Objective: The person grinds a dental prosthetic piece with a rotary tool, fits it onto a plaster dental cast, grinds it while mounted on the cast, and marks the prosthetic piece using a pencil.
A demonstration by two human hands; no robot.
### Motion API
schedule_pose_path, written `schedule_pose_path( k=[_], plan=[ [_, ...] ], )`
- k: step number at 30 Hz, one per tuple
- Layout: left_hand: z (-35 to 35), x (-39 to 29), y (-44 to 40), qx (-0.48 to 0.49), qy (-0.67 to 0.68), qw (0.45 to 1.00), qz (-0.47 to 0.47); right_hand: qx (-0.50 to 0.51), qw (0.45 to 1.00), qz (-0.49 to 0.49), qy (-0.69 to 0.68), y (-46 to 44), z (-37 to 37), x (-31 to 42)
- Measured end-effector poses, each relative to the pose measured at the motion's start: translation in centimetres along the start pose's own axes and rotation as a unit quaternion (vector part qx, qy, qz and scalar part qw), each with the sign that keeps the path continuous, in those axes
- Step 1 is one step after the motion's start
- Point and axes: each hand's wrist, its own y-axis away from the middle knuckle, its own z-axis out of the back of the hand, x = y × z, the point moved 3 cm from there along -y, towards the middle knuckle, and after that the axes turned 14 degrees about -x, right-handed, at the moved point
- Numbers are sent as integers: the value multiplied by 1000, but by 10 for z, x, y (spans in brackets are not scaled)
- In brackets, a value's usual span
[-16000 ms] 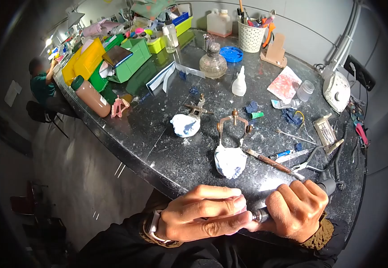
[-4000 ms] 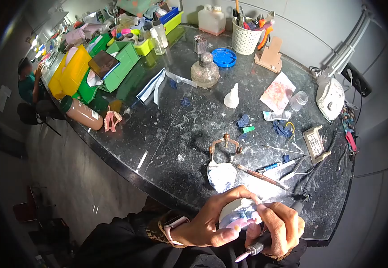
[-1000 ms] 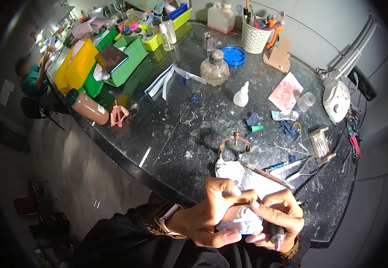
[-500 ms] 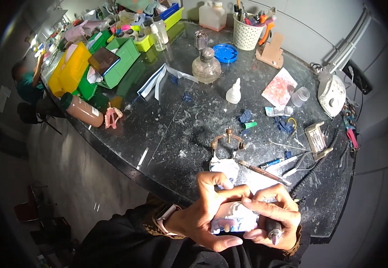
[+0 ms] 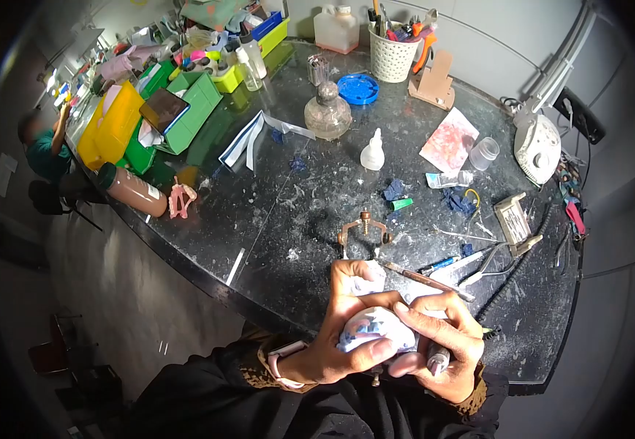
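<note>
A white dental plaster model (image 5: 377,326) with blue and pinkish patches sits between my hands, close to my body. My left hand (image 5: 338,338) is closed around it, thumb across the near side and index finger bent above. The thumb and fingers of my right hand (image 5: 449,333) press on the model's right side. That same hand also grips a dark, cylindrical handpiece (image 5: 439,358), its end pointing toward me. Just beyond my fingers, a brass-coloured articulator frame (image 5: 365,228) stands with white plaster on it. To its right lies a brown-handled tool (image 5: 427,281).
A black coiled cord (image 5: 511,282) runs along the right. Around the bench lie a wax tray (image 5: 511,219), a white dropper bottle (image 5: 373,151), a glass burner (image 5: 327,113), a blue lid (image 5: 358,89) and a brown bottle (image 5: 133,190). A person (image 5: 47,150) sits at far left.
The model has been tilted in my hands, so a rounder, patchy face shows. Both hands have risen slightly, and the camera view has shifted a little.
</note>
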Motion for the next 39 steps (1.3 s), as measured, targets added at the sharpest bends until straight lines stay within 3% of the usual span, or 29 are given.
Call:
schedule_pose_path(
  k=[3, 8, 14, 17, 20, 26, 28, 32, 37, 38, 39],
  plan=[
    [-5, 2, 3, -35, 60, 997, 28, -7, 1000, 20, 14, 0, -2, 1],
    [-5, 1, 5, -19, 41, 999, 6, 2, 999, 45, 20, 1, -2, 1],
    [-3, 2, 7, 5, 15, 1000, -21, 60, 997, -36, 42, 3, 1, 11],
    [-3, 4, 6, 15, 22, 999, -46, 63, 997, -16, 41, 2, 1, 12],
    [-4, 4, 5, 13, 32, 998, -50, 49, 993, 78, 69, 3, -1, 9],
    [-2, 3, 4, 35, 56, 998, -26, 54, 993, 77, 68, 2, 3, 10],
    [-7, -5, 1, 36, 78, 996, -6, 41, 996, 56, 49, 0, 3, 9],
    [-4, -6, 2, 93, 63, 990, -87, 36, 999, 31, -24, -3, 3, 7],
    [1, 4, 17, 67, 124, 990, -8, 66, 996, -37, -56, 0, 2, 10],
    [4, 10, 25, 49, 178, 982, 43, 66, 996, -34, -50, 1, 1, 11],
    [5, 9, 22, 72, 142, 987, -2, 65, 996, -29, -44, 1, 0, 13]
  ],
)
